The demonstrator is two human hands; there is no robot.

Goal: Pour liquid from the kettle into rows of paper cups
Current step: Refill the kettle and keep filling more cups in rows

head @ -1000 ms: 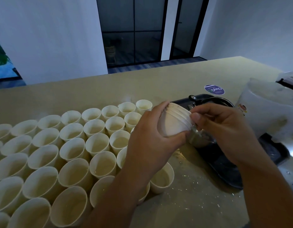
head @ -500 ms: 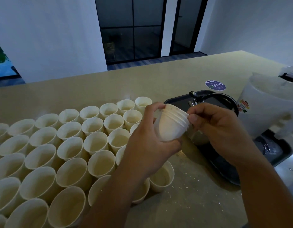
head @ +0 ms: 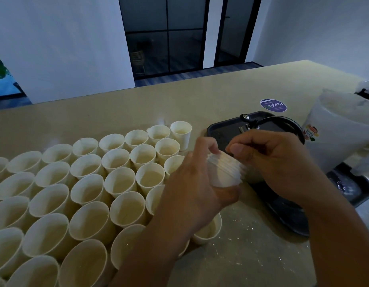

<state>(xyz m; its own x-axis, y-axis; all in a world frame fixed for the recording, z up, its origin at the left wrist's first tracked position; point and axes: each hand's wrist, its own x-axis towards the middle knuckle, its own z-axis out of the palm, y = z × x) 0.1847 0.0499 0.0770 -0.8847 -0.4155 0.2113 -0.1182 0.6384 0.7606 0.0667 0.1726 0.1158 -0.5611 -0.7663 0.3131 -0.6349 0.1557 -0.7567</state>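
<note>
Left hand (head: 197,183) grips a stack of cups (head: 225,172); right hand (head: 277,162) pinches its rim. Kettle (head: 270,129) behind the right hand. Risk: a jerky pull topples filled cups (head: 121,177) beside the left hand.

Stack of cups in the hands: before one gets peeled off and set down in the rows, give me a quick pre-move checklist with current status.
1. Stack of nested cups held firmly: ok, the left hand grips it from below.
2. Right hand on the rims, ready to separate: ok, fingertips pinch at the rim end.
3. Only one cup coming free: cannot tell, the rims are blurred.
4. Free spot beside the rows of cups: ok, bare counter to their right.
5. Kettle out of the way: ok, it sits on the black tray behind the hands.
6. Rows already filled: cannot tell for the nearest cups.
</note>
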